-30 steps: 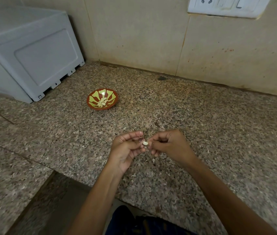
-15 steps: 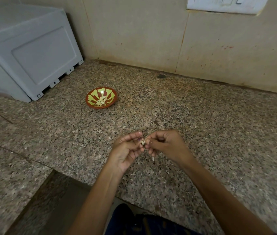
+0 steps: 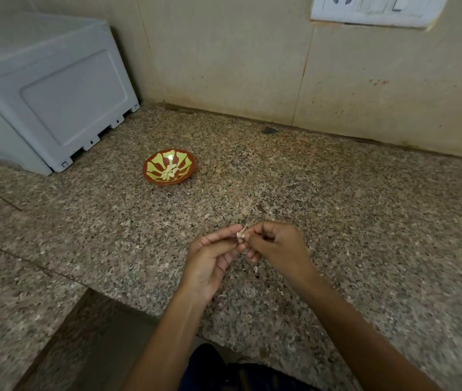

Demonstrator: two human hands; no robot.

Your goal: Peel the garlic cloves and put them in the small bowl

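A small pale garlic clove (image 3: 241, 235) with a flap of papery skin sticking up is pinched between the fingertips of both hands, just above the granite counter. My left hand (image 3: 213, 256) holds it from the left with curled fingers. My right hand (image 3: 276, 245) pinches it from the right. A small red-brown bowl (image 3: 187, 176) with a yellow pattern sits on the counter to the far left of the hands. Several peeled cloves (image 3: 170, 172) lie in its middle.
A grey plastic appliance (image 3: 46, 94) stands at the back left against the tiled wall. A white socket plate (image 3: 376, 8) is on the wall at the upper right. Bits of garlic skin (image 3: 255, 268) lie on the counter (image 3: 365, 221) under the hands. The counter's front edge runs below my forearms.
The hands stayed in the same spot and kept working the clove. A flap of skin now sticks up from it between the fingertips.
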